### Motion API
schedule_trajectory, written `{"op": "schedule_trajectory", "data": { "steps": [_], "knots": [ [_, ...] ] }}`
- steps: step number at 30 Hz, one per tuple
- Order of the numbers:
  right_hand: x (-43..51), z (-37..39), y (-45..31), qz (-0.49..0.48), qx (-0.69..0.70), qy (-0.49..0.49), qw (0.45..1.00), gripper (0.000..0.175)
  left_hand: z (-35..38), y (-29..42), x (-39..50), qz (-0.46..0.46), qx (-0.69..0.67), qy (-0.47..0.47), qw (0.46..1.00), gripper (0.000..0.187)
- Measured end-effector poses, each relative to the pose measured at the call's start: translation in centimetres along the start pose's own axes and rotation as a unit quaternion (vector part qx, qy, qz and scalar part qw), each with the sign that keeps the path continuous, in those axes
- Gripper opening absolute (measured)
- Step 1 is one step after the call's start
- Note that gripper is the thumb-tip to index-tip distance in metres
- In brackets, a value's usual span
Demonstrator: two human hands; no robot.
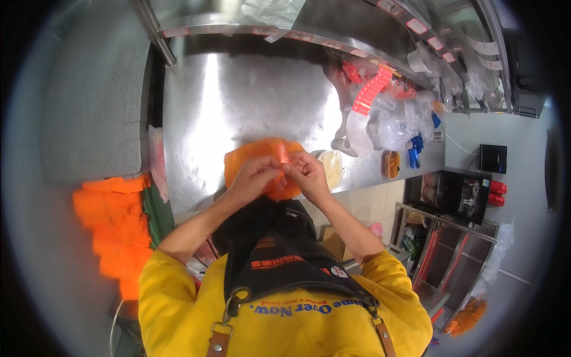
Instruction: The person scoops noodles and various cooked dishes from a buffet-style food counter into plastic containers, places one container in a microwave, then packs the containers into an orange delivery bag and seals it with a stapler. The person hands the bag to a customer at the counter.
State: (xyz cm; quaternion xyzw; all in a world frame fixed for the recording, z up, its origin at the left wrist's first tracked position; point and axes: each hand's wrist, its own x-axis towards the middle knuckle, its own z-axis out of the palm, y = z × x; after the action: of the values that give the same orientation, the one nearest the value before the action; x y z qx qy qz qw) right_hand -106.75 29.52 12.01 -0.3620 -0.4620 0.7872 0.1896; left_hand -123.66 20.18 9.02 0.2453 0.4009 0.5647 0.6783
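Note:
An orange bag (243, 154) lies at the front edge of the stainless steel table (267, 89), below my chest. Both hands meet over it. My left hand (258, 176) and my right hand (308, 172) pinch a small red-and-white sticker (283, 154) between them, at the top of the bag. Fingertips partly hide the sticker's lower end and the bag's opening. Just beyond my right hand stands a clear plastic container with pale food (331, 169).
A label strip (370, 93) and clear plastic bags (392, 120) lie at the right. Another food container (392, 164) sits near the edge beside a blue object (415, 151). A metal shelf (312, 38) overhangs the back. Orange bags (120, 227) are stacked at the left.

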Motion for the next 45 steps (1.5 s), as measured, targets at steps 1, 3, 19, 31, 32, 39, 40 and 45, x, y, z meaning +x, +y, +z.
{"op": "schedule_trajectory", "data": {
  "steps": [1,3,19,31,32,39,40,45],
  "knots": [
    [-0.2,0.1,0.0,0.007,-0.047,0.006,0.999,0.012,0.1,-0.1,-0.1,0.017,0.045,0.007,0.999,0.014],
    [-0.5,0.0,-0.3,0.047,-0.143,0.001,0.989,0.014,0.1,-0.1,-0.2,0.028,0.128,0.012,0.991,0.014],
    [-0.3,0.9,-3.5,0.153,-0.089,0.126,0.976,0.035,0.3,-0.1,-0.3,0.422,0.6,0.069,0.676,0.023],
    [-1.7,-0.8,-4.1,-0.19,-0.474,-0.124,0.851,0.049,0.2,1.1,-0.4,0.265,0.582,0.002,0.769,0.018],
    [-1.6,-1.1,-4.1,-0.201,-0.499,-0.135,0.832,0.051,0.2,1.4,-0.3,0.218,0.584,-0.023,0.782,0.019],
    [-0.9,-2.7,-2.2,-0.321,-0.539,-0.183,0.757,0.044,-1.7,3.1,2.4,-0.11,0.242,-0.213,0.94,0.026],
    [-0.8,-2.8,-2.0,-0.322,-0.523,-0.174,0.77,0.042,-2.1,2.9,2.6,-0.121,0.236,-0.219,0.939,0.027],
    [-1.2,-1.0,-1.3,-0.35,-0.431,-0.108,0.825,0.022,-2.5,1.5,2.1,-0.078,0.157,-0.201,0.964,0.026]
  ]
}}
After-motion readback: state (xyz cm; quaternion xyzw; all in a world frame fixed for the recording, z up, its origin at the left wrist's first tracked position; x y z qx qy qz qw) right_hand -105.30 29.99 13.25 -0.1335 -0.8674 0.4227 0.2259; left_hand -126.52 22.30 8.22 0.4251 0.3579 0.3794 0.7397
